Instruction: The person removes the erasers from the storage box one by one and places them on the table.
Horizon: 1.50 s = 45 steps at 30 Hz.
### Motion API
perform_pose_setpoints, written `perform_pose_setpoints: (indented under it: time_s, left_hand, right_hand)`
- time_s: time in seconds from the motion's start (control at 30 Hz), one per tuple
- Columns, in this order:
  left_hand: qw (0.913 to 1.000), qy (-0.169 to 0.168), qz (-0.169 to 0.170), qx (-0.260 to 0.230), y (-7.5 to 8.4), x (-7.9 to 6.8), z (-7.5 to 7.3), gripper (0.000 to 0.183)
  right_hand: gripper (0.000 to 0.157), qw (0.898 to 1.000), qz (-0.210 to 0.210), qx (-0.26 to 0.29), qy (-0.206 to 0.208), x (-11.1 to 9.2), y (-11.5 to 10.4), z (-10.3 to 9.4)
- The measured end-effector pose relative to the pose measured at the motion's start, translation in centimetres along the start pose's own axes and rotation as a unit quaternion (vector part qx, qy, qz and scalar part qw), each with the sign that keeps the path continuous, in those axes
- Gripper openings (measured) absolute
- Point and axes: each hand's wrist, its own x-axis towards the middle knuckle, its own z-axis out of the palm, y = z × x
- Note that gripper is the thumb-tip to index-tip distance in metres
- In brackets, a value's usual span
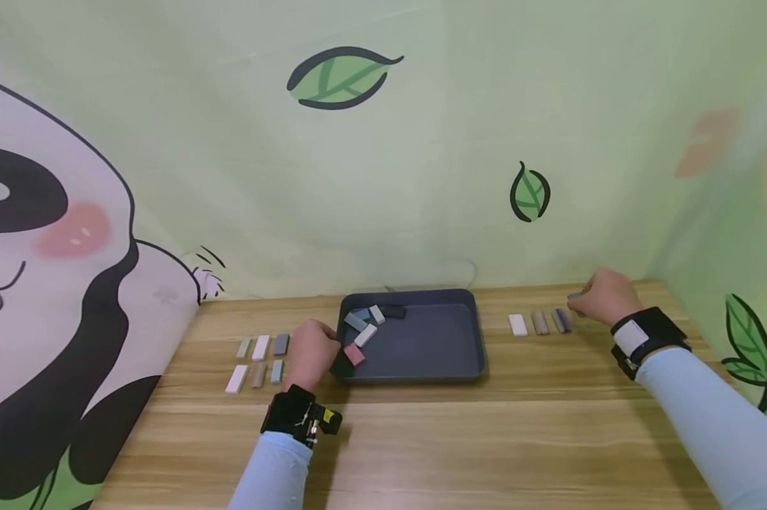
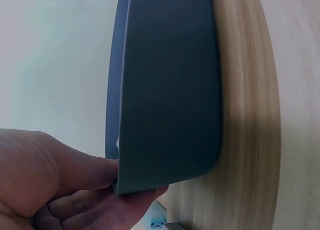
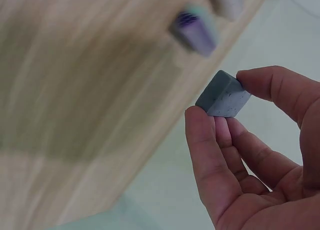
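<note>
My left hand (image 1: 311, 352) grips the left side of a dark blue-grey tray (image 1: 424, 347); in the left wrist view, the thumb and fingers pinch its rim near a corner. Several small blocks lie in the tray's left part, among them a pink one (image 1: 354, 355), a white one (image 1: 365, 335) and a black one (image 1: 393, 312). Over the table's right side, my right hand (image 1: 608, 296) pinches a small grey-blue block (image 3: 226, 98) between thumb and fingertips, held above the tabletop. Just left of this hand lies a purple and pale green piece (image 1: 562, 321).
A brown piece (image 1: 540, 323) and a white block (image 1: 518, 325) continue the right-hand row on the wooden table (image 1: 459, 439). Left of the tray, several small blocks lie in two rows, including a white one (image 1: 236, 379). A printed cloth (image 1: 421, 177) hangs behind the table.
</note>
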Motion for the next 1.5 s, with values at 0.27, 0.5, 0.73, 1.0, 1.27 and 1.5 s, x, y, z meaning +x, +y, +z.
perform_pose_setpoints:
  time_s: [0.27,0.5,0.73,1.0,1.27,1.5]
  left_hand:
    - [1.0000,0.004,0.002,0.003,-0.2,0.2,0.0,0.009]
    - [1.0000,0.000,-0.002,-0.004,-0.3,0.2,0.1,0.008]
    - [1.0000,0.002,0.005,-0.006,-0.4,0.3,0.3,0.008]
    - [1.0000,0.003,0.000,0.000,-0.2,0.1,0.0,0.007]
    - [1.0000,0.006,0.000,0.002,0.0,-0.2,-0.5,0.008]
    - [0.9998,-0.003,-0.021,-0.007,0.2,-0.4,-0.4,0.008]
  right_hand:
    - [0.042,1.000,0.007,-0.008,0.017,0.2,2.2,1.0]
    - [0.039,0.999,0.029,-0.012,0.012,0.2,2.7,1.7]
    - [0.034,0.999,0.027,-0.020,0.016,0.3,3.0,2.4]
    - [0.041,0.999,0.023,-0.021,0.029,0.4,3.2,2.9]
    - [0.042,0.999,0.007,-0.038,0.033,0.4,2.0,2.5]
    - [0.045,0.998,-0.011,-0.048,0.049,0.5,-2.4,1.9]
